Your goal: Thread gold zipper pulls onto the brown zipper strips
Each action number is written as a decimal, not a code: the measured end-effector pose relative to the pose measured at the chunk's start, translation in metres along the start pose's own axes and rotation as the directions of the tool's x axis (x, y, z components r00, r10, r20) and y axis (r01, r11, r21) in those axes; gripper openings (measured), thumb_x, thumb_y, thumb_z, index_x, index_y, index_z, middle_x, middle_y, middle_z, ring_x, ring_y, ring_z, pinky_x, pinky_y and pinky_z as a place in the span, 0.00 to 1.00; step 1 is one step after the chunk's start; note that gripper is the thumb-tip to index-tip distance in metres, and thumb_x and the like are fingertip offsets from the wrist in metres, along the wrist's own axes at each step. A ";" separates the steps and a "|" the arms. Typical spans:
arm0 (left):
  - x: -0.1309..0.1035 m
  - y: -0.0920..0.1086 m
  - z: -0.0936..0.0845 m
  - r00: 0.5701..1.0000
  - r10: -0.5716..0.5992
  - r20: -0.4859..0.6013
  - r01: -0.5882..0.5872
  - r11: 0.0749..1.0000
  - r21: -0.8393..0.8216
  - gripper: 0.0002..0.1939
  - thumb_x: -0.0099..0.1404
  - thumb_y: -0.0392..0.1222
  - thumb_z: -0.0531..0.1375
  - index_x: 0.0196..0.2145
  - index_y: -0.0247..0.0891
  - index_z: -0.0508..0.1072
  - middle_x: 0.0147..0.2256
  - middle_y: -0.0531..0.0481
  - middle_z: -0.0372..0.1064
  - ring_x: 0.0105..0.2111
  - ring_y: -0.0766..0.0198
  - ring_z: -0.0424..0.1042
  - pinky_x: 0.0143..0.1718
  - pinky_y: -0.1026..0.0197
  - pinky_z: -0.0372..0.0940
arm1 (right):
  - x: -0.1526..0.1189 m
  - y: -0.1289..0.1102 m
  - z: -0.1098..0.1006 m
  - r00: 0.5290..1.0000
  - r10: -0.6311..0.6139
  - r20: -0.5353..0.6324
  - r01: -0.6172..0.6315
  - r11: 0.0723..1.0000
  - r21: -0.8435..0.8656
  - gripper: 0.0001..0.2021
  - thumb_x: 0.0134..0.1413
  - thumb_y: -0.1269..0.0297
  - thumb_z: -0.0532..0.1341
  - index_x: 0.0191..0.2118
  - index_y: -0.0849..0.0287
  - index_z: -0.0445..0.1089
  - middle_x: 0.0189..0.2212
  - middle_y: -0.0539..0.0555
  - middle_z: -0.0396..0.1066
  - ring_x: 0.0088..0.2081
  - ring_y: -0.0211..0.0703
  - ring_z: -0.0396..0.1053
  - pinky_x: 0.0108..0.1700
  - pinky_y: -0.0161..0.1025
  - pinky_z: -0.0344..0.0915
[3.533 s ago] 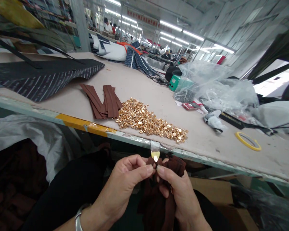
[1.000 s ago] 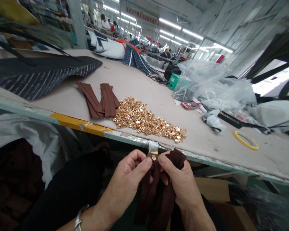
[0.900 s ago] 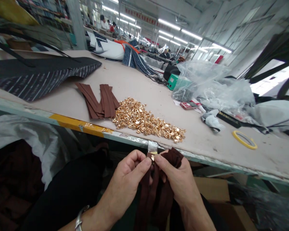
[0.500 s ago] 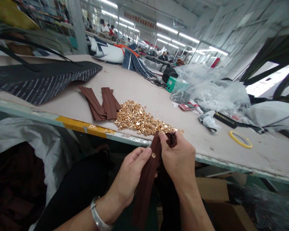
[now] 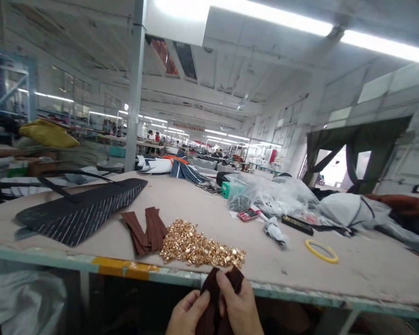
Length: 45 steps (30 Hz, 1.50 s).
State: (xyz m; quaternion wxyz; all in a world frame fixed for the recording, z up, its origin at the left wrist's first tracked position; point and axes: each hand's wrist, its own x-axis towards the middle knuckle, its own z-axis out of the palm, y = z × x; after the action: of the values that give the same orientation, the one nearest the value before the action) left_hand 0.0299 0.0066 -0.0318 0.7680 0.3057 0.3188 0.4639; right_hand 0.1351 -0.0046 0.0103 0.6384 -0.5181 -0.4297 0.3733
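A dark brown fabric strip hangs between my hands at the table's front edge, its lower part cut off by the frame. My left hand pinches its left side between thumb and fingers. Higher up on the brown fabric, my right hand is closed round it with the thumb on top. Just beyond them lies a pile of small shiny gold metal pieces. Several folded brown strips rest on the table to the left of the pile.
On the table a black striped bag piece with a handle lies at left. Clear plastic bags, a green box, a crumpled grey cloth and a yellow tape roll are at right. A metal post stands behind.
The view has tilted up and levelled, so table and hands sit lower in the picture. Both hands still grip the brown fabric; the gold piece seen on it earlier no longer shows.
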 end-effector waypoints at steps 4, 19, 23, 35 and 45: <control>-0.031 0.017 0.007 0.999 -0.027 -0.043 0.028 0.999 0.033 0.21 0.55 0.59 0.65 0.29 0.34 0.77 0.24 0.49 0.74 0.21 0.67 0.69 0.24 0.66 0.63 | -0.005 -0.010 -0.009 0.996 0.072 -0.051 -0.071 0.997 0.028 0.21 0.44 0.46 0.67 0.30 0.63 0.71 0.11 0.43 0.59 0.13 0.31 0.53 0.16 0.30 0.48; -0.023 0.030 0.008 0.997 -0.056 -0.050 0.064 0.985 0.162 0.23 0.60 0.61 0.59 0.30 0.34 0.75 0.25 0.51 0.71 0.24 0.67 0.67 0.24 0.66 0.61 | -0.040 0.012 -0.047 0.926 0.323 0.197 -0.356 0.920 0.162 0.15 0.42 0.56 0.72 0.26 0.59 0.67 0.11 0.40 0.58 0.14 0.30 0.53 0.25 0.37 0.67; -0.027 0.030 0.006 1.000 -0.022 0.002 0.021 0.972 0.236 0.16 0.59 0.53 0.64 0.28 0.34 0.75 0.25 0.54 0.68 0.25 0.68 0.65 0.26 0.67 0.60 | -0.046 0.009 -0.035 0.913 0.325 0.247 -0.341 0.940 0.027 0.14 0.45 0.56 0.71 0.32 0.62 0.73 0.12 0.41 0.58 0.14 0.30 0.52 0.18 0.30 0.56; -0.028 0.032 0.007 0.984 -0.177 -0.014 0.176 0.959 0.224 0.10 0.60 0.45 0.64 0.28 0.35 0.73 0.25 0.54 0.66 0.24 0.71 0.61 0.27 0.69 0.57 | -0.054 -0.019 -0.021 0.659 0.487 0.574 -0.445 0.867 -0.225 0.09 0.47 0.66 0.62 0.23 0.60 0.63 0.21 0.46 0.54 0.25 0.34 0.50 0.26 0.33 0.50; -0.029 0.035 0.005 0.991 -0.131 -0.026 0.133 0.973 0.187 0.13 0.60 0.44 0.65 0.24 0.37 0.68 0.24 0.56 0.66 0.25 0.71 0.61 0.28 0.68 0.59 | -0.046 -0.006 -0.026 0.909 0.382 0.168 -0.370 0.924 -0.096 0.10 0.47 0.59 0.69 0.27 0.59 0.71 0.17 0.43 0.61 0.20 0.32 0.55 0.26 0.31 0.59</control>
State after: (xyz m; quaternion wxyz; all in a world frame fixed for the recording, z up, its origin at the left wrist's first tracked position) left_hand 0.0051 -0.0069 0.0038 0.7627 0.3518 0.3859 0.3816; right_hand 0.1433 -0.0564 0.0060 0.4961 -0.5741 -0.3901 0.5217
